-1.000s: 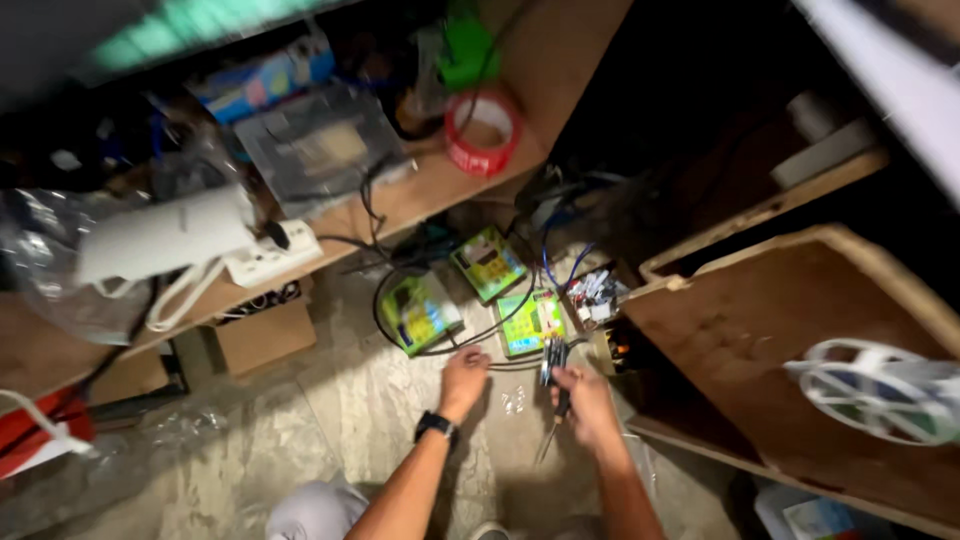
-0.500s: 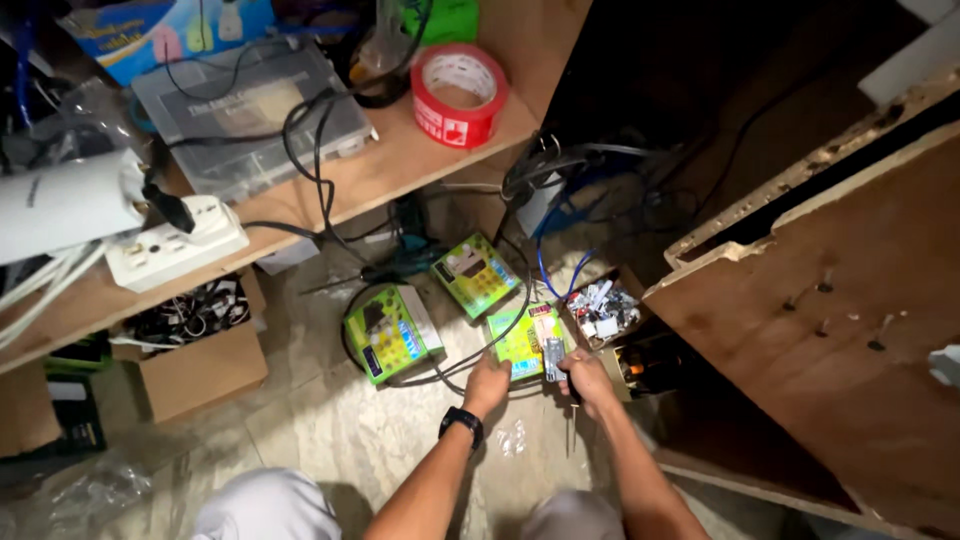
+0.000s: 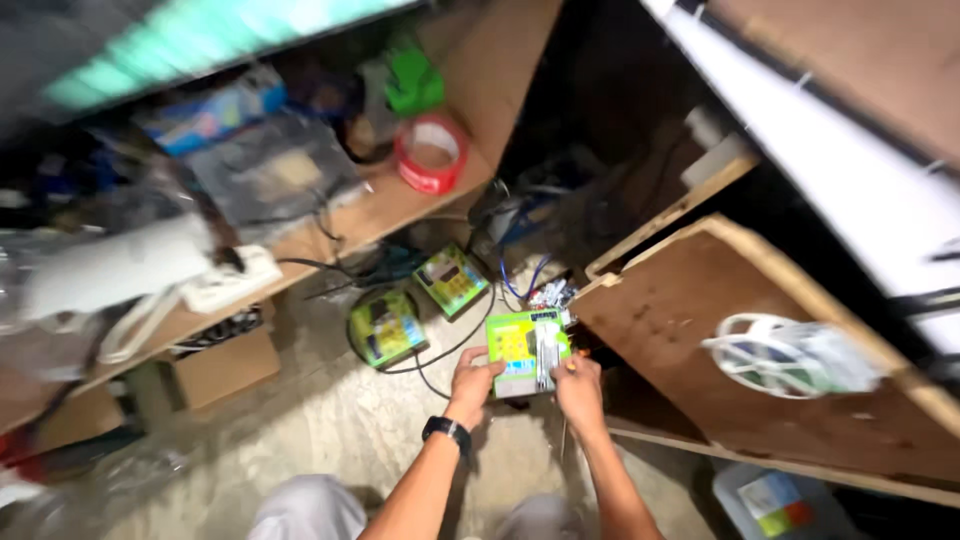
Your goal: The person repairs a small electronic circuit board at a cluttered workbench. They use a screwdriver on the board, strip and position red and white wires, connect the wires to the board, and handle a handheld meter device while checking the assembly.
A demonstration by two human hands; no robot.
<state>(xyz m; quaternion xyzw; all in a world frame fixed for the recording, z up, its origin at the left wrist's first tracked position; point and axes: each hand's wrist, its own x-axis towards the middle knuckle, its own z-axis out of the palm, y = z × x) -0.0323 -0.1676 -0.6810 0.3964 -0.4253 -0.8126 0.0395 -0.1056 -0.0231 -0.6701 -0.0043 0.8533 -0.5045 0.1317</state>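
Hands low over the floor, both on one green packaged device (image 3: 527, 352). Our left hand (image 3: 472, 381) has its fingers curled round the package's lower left corner, closed on it; the black wristband (image 3: 446, 431) sits just behind. Our right hand (image 3: 577, 381) is closed on the lower right edge, and something thin with an orange tip shows at the fingers, too blurred to name. Held by both lower corners this way, the package's face tilts up toward us, clear of the floor, probably so it can be looked over.

Two more green packages (image 3: 386, 326) and (image 3: 452, 280) lie flat on the pale floor (image 3: 330, 420) just beyond, with a black cable (image 3: 440, 352) looping between them and past the held one. A red tape roll (image 3: 431, 153) rests on the sloping wooden shelf (image 3: 395, 205) above, beside a white power strip (image 3: 228, 281). To the right, a plywood panel (image 3: 740, 330) carries a white reel (image 3: 775, 352). Cardboard box (image 3: 222, 365) sits under the shelf.
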